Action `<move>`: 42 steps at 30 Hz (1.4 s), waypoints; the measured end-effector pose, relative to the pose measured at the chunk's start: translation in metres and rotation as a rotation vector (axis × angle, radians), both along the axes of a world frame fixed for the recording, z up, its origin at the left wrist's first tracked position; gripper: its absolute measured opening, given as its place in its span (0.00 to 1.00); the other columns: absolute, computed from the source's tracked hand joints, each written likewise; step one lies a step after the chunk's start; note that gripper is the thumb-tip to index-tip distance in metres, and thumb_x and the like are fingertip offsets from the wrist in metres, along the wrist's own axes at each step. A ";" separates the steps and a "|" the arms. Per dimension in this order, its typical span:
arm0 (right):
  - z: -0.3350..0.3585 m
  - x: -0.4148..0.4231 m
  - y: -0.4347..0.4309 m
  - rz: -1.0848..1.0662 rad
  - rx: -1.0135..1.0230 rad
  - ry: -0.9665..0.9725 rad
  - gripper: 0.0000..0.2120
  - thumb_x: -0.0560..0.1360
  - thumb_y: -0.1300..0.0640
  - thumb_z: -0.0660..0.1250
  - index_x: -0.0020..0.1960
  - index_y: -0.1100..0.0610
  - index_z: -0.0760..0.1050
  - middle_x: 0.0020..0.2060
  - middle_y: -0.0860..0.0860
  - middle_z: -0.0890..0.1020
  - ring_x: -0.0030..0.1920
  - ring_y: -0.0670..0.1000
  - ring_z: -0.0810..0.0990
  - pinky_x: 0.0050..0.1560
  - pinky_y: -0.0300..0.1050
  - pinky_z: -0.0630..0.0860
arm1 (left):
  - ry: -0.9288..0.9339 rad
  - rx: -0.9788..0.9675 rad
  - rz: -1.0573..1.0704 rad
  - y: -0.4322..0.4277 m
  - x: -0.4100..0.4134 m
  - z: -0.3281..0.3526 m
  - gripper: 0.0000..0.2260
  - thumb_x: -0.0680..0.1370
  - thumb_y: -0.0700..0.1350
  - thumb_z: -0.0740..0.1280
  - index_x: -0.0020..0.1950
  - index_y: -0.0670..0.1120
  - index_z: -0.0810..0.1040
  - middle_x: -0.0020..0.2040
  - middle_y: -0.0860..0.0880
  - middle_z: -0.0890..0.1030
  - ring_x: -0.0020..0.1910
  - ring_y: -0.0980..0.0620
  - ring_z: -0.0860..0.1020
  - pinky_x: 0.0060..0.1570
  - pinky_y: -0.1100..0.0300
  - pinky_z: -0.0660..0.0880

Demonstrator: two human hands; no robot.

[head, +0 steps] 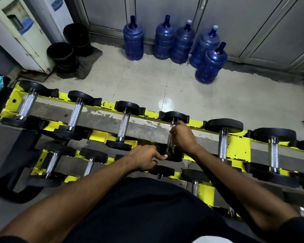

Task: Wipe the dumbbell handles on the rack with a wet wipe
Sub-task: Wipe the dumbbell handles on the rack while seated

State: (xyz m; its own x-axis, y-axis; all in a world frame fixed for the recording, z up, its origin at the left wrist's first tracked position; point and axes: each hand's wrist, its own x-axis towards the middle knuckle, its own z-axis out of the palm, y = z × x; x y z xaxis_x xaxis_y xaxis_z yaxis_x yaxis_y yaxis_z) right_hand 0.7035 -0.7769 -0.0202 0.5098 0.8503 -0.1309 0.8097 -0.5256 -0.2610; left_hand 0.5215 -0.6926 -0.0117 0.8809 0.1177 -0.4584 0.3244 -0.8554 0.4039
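Observation:
A yellow rack (239, 148) holds several black dumbbells with knurled steel handles in two tiers. My right hand (182, 135) curls round the upper part of the handle (169, 143) of the fourth dumbbell in the top row. A sliver of white, perhaps the wipe, shows at my fingertips near the far weight head (174, 116); most of it is hidden. My left hand (146, 157) rests on the near weight head (172, 156) of the same dumbbell, fingers curled against it.
Several blue water jugs (179, 42) stand on the tiled floor beyond the rack. Black bins (68, 50) and a water dispenser (19, 30) sit at the far left. Neighbouring dumbbell handles (123, 127) (222, 146) lie on either side of my hands.

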 end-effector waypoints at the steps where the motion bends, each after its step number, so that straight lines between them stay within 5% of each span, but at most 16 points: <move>1: -0.005 -0.002 -0.010 -0.091 0.070 0.063 0.03 0.73 0.62 0.71 0.44 0.59 0.84 0.45 0.55 0.80 0.41 0.55 0.78 0.40 0.44 0.74 | -0.003 0.000 -0.001 0.000 0.000 0.001 0.19 0.81 0.51 0.65 0.72 0.65 0.70 0.66 0.52 0.75 0.61 0.52 0.75 0.54 0.53 0.76; 5: -0.010 -0.016 -0.031 -0.190 0.116 0.233 0.02 0.71 0.56 0.74 0.42 0.54 0.86 0.39 0.51 0.85 0.36 0.48 0.79 0.39 0.38 0.71 | -0.008 0.005 -0.002 0.001 0.000 0.001 0.19 0.81 0.51 0.65 0.71 0.65 0.71 0.65 0.52 0.75 0.60 0.53 0.75 0.55 0.53 0.76; 13: -0.020 0.000 -0.015 -0.904 0.382 0.594 0.02 0.70 0.60 0.75 0.42 0.53 0.86 0.39 0.48 0.86 0.38 0.45 0.82 0.51 0.42 0.81 | -0.015 0.003 0.000 0.002 0.002 0.002 0.18 0.81 0.50 0.64 0.70 0.63 0.72 0.66 0.52 0.76 0.63 0.53 0.75 0.56 0.53 0.75; 16: -0.028 -0.007 -0.028 -0.935 0.303 0.778 0.07 0.71 0.65 0.73 0.35 0.57 0.82 0.32 0.52 0.83 0.31 0.49 0.80 0.43 0.49 0.83 | -0.015 -0.013 0.008 0.006 0.002 0.003 0.17 0.81 0.50 0.64 0.69 0.63 0.74 0.65 0.54 0.78 0.62 0.53 0.76 0.57 0.53 0.74; 19: -0.024 0.005 -0.029 -0.935 0.285 0.966 0.10 0.67 0.75 0.70 0.37 0.62 0.80 0.38 0.59 0.83 0.35 0.57 0.81 0.43 0.61 0.83 | -0.017 -0.033 0.020 0.006 0.003 0.004 0.16 0.81 0.49 0.64 0.68 0.61 0.76 0.64 0.54 0.78 0.61 0.54 0.76 0.57 0.53 0.75; 25: -0.020 0.020 -0.003 -0.961 0.507 0.939 0.11 0.69 0.72 0.73 0.39 0.56 0.82 0.41 0.55 0.85 0.43 0.55 0.85 0.46 0.52 0.83 | -0.021 -0.035 0.026 0.003 0.004 0.006 0.16 0.82 0.50 0.64 0.68 0.61 0.76 0.61 0.53 0.78 0.60 0.53 0.76 0.55 0.54 0.73; 31: -0.015 0.020 -0.022 -0.915 0.155 1.049 0.10 0.68 0.79 0.64 0.35 0.66 0.77 0.32 0.58 0.81 0.32 0.55 0.79 0.32 0.46 0.79 | -0.011 -0.032 0.003 0.005 0.004 0.006 0.16 0.82 0.49 0.64 0.70 0.61 0.75 0.64 0.53 0.78 0.59 0.54 0.76 0.50 0.57 0.70; 37: -0.026 0.028 0.005 -1.097 0.492 1.308 0.11 0.69 0.78 0.61 0.43 0.67 0.77 0.44 0.60 0.82 0.37 0.54 0.79 0.35 0.46 0.78 | 0.008 -0.018 -0.009 0.004 0.003 0.007 0.17 0.82 0.51 0.64 0.71 0.62 0.73 0.65 0.52 0.76 0.62 0.52 0.75 0.57 0.52 0.73; 42: -0.038 0.035 -0.020 -0.980 0.055 1.293 0.13 0.72 0.73 0.62 0.56 0.70 0.76 0.43 0.58 0.75 0.42 0.54 0.77 0.34 0.44 0.81 | 0.013 -0.017 -0.010 0.005 0.004 0.005 0.17 0.82 0.51 0.64 0.71 0.62 0.73 0.64 0.52 0.76 0.61 0.53 0.75 0.58 0.52 0.74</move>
State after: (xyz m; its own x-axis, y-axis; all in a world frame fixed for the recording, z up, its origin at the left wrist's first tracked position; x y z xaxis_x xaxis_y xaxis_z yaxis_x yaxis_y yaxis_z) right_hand 0.7385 -0.7967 -0.0584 0.4096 0.3008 -0.8613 -0.5751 -0.6477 -0.4997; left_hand 0.5252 -0.6880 -0.0067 0.8761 0.1011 -0.4715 0.3210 -0.8518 0.4139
